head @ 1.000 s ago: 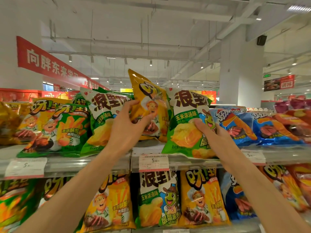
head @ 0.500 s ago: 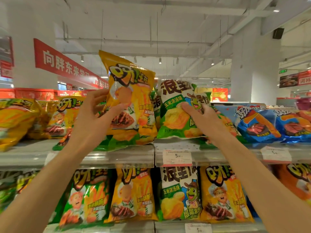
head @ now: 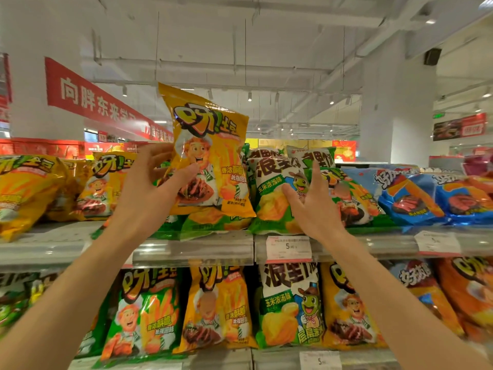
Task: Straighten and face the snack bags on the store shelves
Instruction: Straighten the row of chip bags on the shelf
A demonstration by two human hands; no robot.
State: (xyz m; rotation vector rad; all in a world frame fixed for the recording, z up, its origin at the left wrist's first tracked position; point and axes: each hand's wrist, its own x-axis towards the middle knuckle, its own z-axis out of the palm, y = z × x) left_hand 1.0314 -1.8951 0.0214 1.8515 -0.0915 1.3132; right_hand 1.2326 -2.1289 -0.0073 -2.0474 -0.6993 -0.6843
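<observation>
Facing is partly done: the left hand (head: 149, 193) pinches a yellow bag (head: 210, 156) upright above the top shelf (head: 192, 249), the right hand (head: 310, 206), fingers spread, presses a green bag (head: 272, 193), while neighbouring bags remain slumped.

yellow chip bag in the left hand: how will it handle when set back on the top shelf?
The yellow chip bag looks puffed and probably light: the left hand holds it up by one edge. Glossy film, likely slippery. Standing on the top shelf it may tip; neighbouring bags lean.
</observation>
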